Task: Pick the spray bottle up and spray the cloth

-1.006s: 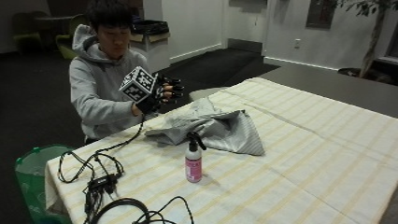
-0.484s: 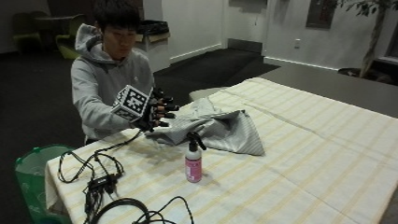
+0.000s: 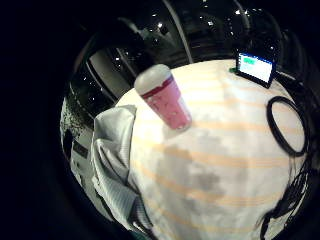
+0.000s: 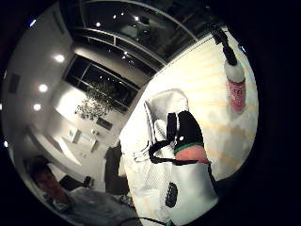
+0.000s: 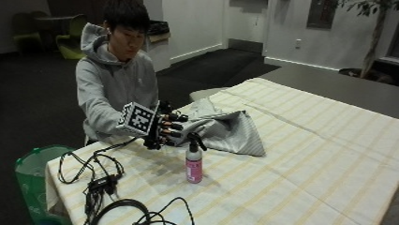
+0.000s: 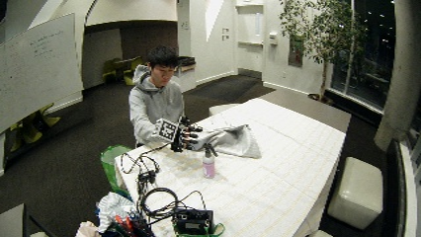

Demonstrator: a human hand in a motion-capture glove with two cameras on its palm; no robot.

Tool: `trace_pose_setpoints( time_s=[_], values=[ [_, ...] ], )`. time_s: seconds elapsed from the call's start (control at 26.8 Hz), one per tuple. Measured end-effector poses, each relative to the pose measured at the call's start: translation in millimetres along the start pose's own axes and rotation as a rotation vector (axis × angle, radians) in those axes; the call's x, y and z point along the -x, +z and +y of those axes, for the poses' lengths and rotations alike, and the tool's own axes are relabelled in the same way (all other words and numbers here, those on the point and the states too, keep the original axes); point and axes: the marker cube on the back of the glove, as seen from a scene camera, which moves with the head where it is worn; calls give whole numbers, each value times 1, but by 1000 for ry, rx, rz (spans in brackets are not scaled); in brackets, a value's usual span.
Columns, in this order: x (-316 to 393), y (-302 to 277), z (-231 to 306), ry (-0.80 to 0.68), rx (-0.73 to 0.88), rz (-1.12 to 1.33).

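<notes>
A person in a grey hoodie (image 5: 112, 89) is sitting at the table (image 5: 324, 154), which is wearing a pale striped covering; the pink spray bottle (image 5: 194, 161) is standing upright near the table's edge on the person's side, its black trigger head on top; the gloved right hand (image 5: 163, 131) is hovering just beside and above that head, fingers spread and only lightly bent, holding nothing and apart from the bottle; the grey cloth (image 5: 227, 131) is lying crumpled just behind the bottle, toward the middle of the table, close to the hand's fingertips; in the thumb side palm view 1 gloved finger (image 4: 188, 129) is showing over the cloth (image 4: 164, 113); black cables (image 5: 93, 173) are lying coiled at the table's near corner; a green bin (image 5: 31, 164) is standing on the floor beside that corner
</notes>
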Motion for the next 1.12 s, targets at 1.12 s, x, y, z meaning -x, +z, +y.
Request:
trace_pose_setpoints(
  time_s=[1.12],
  values=[
    [-57,76,-76,355,-132,-292]
  ],
)
